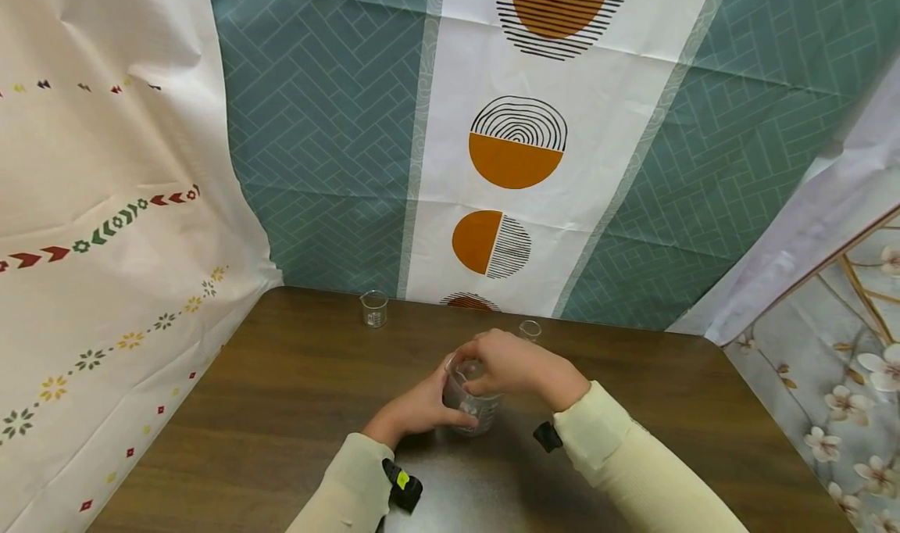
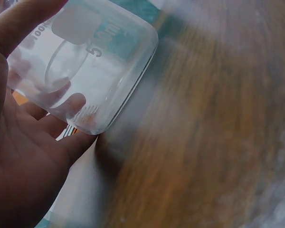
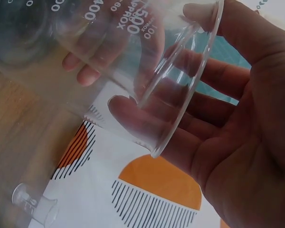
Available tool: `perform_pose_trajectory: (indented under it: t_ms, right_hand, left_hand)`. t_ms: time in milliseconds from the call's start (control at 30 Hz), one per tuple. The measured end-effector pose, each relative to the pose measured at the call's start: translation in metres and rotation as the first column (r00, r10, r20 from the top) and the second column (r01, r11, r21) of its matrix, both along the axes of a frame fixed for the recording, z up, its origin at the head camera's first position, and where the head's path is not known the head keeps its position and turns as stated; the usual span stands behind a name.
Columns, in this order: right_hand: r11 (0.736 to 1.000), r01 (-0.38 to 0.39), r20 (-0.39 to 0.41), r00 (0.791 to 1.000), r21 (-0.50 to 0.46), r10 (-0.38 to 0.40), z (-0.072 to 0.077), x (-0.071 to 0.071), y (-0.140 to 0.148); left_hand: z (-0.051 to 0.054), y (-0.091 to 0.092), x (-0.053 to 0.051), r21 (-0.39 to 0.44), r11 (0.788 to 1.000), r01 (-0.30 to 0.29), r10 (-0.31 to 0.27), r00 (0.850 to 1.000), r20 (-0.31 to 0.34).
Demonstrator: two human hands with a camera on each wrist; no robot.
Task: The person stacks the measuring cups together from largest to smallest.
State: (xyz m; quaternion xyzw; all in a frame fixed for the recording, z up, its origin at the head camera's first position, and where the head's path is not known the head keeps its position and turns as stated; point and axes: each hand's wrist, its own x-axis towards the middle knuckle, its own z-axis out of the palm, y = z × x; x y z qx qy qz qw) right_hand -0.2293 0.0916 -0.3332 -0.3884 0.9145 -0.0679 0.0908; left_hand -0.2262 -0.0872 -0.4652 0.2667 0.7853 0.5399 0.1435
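Note:
A large clear glass beaker [image 1: 473, 417] marked 500 ml stands on the table, in the middle of the head view. My left hand [image 1: 425, 406] grips its side, with the thumb in front and the fingers around the far side. Inside it is a smaller glass beaker [image 3: 148, 35] with 100 markings, seen through the outer glass in the right wrist view. From above, my right hand [image 1: 516, 365] reaches into the large beaker's mouth, thumb and fingers pinching the small beaker near its rim. The left wrist view shows the small beaker's round base above the large beaker's bottom.
Two more small beakers stand near the table's back edge: one beaker [image 1: 375, 312] at the left, another beaker [image 1: 530, 330] behind my right hand, partly hidden. The brown wooden table [image 1: 302, 392] meets a patterned curtain [image 1: 330, 126] at the back.

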Motion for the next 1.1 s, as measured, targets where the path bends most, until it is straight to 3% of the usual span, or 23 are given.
perform_pose_trajectory:
  t_ms: [533,867,1100]
  right_hand:
    - [1.000,0.019,0.000,1.000,0.009,-0.019,0.000,0.001,-0.003]
    - [0.999,0.005,-0.062,0.998,0.042,-0.002,-0.002,0.005,-0.007]
    - [0.998,0.030,-0.027,0.999,0.061,-0.029,-0.006,0.006,-0.012]
  left_hand:
    - [0.003,0.001,-0.001,-0.006,1.000,0.008,-0.008,0.999,0.033]
    - [0.002,0.000,-0.001,-0.017,1.000,-0.005,0.005,1.000,0.025]
    - [-0.002,-0.002,0.000,-0.019,1.000,-0.010,0.010,1.000,0.027]
